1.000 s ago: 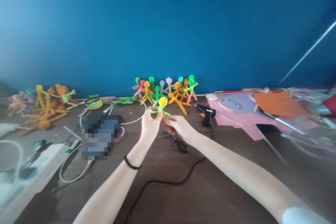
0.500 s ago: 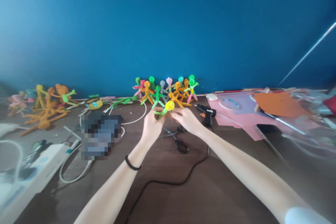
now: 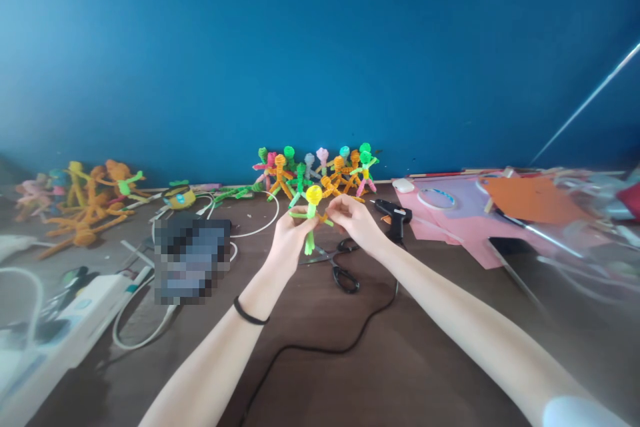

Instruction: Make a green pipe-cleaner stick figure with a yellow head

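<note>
A small pipe-cleaner figure (image 3: 312, 213) with a yellow head and light green body stands upright between my hands, above the brown table (image 3: 350, 360). My left hand (image 3: 286, 240) grips its body from the left, fingers closed. My right hand (image 3: 354, 219) pinches the figure's arm on the right side. A black band sits on my left wrist. Black scissors (image 3: 338, 267) lie on the table just below my hands.
A row of several coloured pipe-cleaner figures (image 3: 320, 170) leans on the blue wall. More orange figures (image 3: 85, 203) lie at the left. A black glue gun (image 3: 395, 217) and its cord, pink and orange paper sheets (image 3: 470, 213), white cables (image 3: 145, 327) and a blurred-out device (image 3: 191, 257) surround my hands.
The figure went from tilted to upright, its green leg now hanging below my left hand. My right hand shifted up from under the figure to its right arm.
</note>
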Available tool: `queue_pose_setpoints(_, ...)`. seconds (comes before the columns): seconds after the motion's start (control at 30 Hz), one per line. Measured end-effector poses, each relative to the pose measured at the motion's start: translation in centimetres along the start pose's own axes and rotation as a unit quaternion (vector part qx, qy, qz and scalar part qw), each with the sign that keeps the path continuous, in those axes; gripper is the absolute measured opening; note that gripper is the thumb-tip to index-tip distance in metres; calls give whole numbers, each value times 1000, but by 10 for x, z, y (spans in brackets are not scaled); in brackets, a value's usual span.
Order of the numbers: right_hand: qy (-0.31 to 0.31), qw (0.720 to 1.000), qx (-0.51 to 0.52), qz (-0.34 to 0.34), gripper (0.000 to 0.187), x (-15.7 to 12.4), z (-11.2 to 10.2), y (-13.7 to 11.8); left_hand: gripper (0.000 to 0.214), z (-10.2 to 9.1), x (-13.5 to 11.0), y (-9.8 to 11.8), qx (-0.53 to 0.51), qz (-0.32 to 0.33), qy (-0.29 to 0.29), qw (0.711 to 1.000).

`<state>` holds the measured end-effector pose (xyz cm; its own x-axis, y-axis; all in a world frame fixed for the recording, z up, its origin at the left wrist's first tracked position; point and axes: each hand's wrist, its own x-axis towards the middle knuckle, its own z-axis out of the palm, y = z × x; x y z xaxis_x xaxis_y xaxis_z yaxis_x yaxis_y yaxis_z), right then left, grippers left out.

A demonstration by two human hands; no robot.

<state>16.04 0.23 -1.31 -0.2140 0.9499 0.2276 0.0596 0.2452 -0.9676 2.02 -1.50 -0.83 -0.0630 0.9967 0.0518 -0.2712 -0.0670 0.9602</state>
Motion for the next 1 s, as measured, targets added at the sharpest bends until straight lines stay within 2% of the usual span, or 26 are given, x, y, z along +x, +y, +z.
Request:
queue_pose_setpoints(0.13, 34, 987, -134, -85, 12, -4, -1, -3, 20, 3, 1, 2, -69, -41, 20, 997)
queue_pose_setpoints(0.37, -12, 966, -208, -154, 20, -5, -2, -1, 16, -1, 8, 1, -110, -51, 42, 992)
queue_pose_setpoints(0.7, 1, 963, -225, -146, 20, -2, -2, 2, 17, 2, 4, 2, -109, -39, 42, 992)
queue_pose_setpoints(1.0, -31, 989, -130, -64, 22, -4, -1, -3, 21, 1, -1, 4, -35, 12, 47, 998)
